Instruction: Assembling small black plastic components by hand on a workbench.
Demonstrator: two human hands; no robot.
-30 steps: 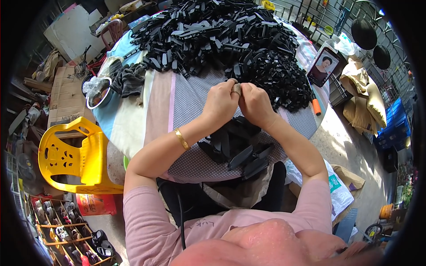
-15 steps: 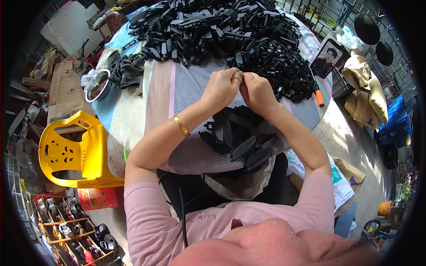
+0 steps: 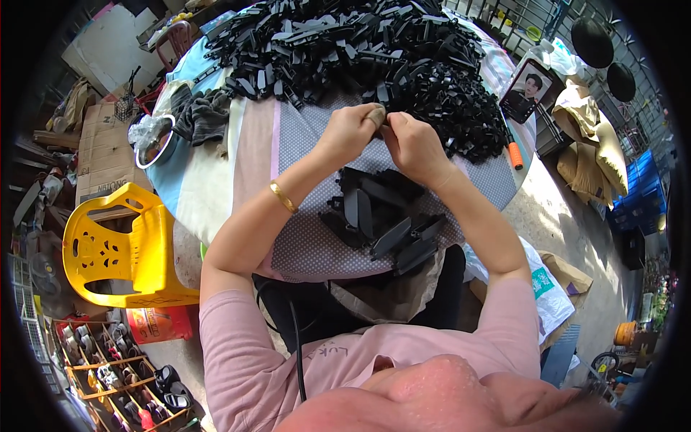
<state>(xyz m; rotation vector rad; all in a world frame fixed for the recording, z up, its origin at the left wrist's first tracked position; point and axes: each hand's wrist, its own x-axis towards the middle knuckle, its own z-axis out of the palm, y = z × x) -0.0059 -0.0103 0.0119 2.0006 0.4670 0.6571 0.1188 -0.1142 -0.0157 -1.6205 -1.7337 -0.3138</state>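
Note:
Over the dotted tablecloth (image 3: pixel 302 229), my left hand (image 3: pixel 351 135) and my right hand (image 3: pixel 417 147) meet fingertip to fingertip, both closed. Whatever they pinch is hidden by the fingers. A tan cover (image 3: pixel 376 115) wraps one digit of my left hand. Just beyond my fingers spreads a large heap of long black plastic parts (image 3: pixel 317 54), with a pile of smaller black pieces (image 3: pixel 461 108) on its right side. Nearer me, below my wrists, lies a small group of black plastic parts (image 3: pixel 392 237) close to the table's front edge.
Dark grey gloves (image 3: pixel 200 115) and a white bowl (image 3: pixel 164 147) holding clear plastic lie on the table's left. An orange-handled tool (image 3: pixel 515 155) and a propped phone (image 3: pixel 529 92) are at the right edge. A yellow chair (image 3: pixel 147 248) stands left.
My hands stay together over the cloth, with the fingers slightly shifted and the right fingertips a little lower. My left forearm has moved slightly left. The view has shifted a little.

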